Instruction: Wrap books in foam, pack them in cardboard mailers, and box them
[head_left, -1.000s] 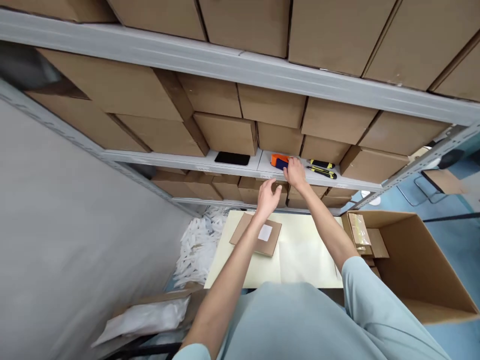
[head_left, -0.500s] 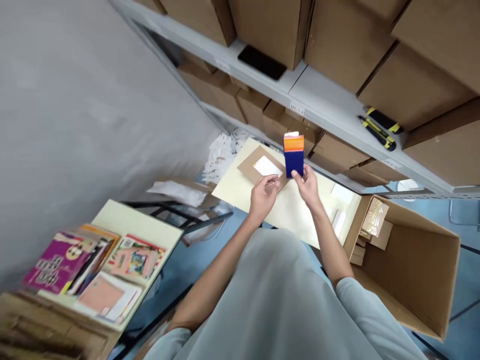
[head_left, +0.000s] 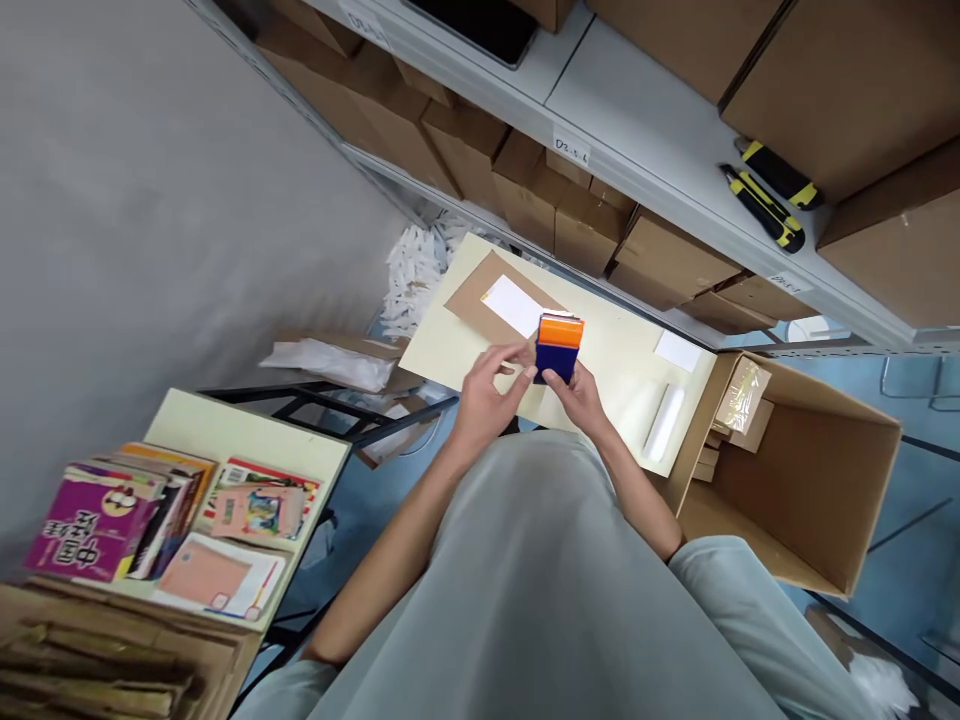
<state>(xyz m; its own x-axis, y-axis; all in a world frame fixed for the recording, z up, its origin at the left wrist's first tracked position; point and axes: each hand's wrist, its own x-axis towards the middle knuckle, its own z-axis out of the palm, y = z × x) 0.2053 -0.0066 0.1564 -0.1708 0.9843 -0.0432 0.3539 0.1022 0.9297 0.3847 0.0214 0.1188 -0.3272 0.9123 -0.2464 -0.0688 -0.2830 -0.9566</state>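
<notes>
Looks moderately bright, in cool, diffuse light from a source outside the view. Shines palest on the cream table [head_left: 615,345], with a soft, washed-out sheen near the white roll [head_left: 664,423]. Glints sharply off the shiny tape on the parcel [head_left: 744,392]. Sinks into brown shadow among the boxes [head_left: 529,190] below the shelf [head_left: 637,120] and inside the large carton [head_left: 802,490]. Renders the left hand [head_left: 486,393], right hand [head_left: 583,395] and blue-and-orange box [head_left: 558,350] with clear outlines but smeared fine detail. Reads crisper on the 2 box cutters [head_left: 765,208]. Blurs over the cardboard [head_left: 97,660], lower left. Stretches, wide-angle, toward the edges.
</notes>
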